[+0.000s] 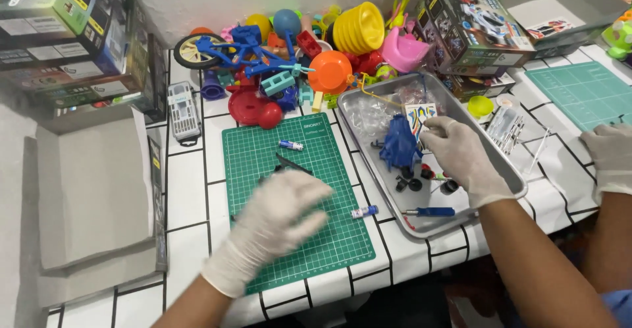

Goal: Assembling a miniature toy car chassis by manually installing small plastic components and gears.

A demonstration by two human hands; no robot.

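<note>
A person in white gloves is working at a white tiled surface (191,196). The left hand (280,216) is hovering over a green cutting mat (329,236), its fingers (309,186) spreading loosely and holding nothing; the motion is blurring them a little. Just beyond its fingertips a dark pair of tweezers (293,164) is lying on the mat, with a small blue-and-white battery (290,145) farther up and another battery (364,212) near the mat's right edge.

The right hand (461,157) is reaching into a metal tray (510,170) beside the mat, its fingers pinching together at the edge of a small printed sticker sheet (416,116). Just left of that hand a blue plastic toy body (399,147) is standing in the tray: glossy, moulded, angular in shape, with small black wheels (409,184) lying loose below it. A blue-handled screwdriver (431,212) is resting along the tray's near end.

A pile of bright plastic toys (296,58) is crowding the back of the surface, and another person's gloved hand (609,157) is showing at the right edge
</note>
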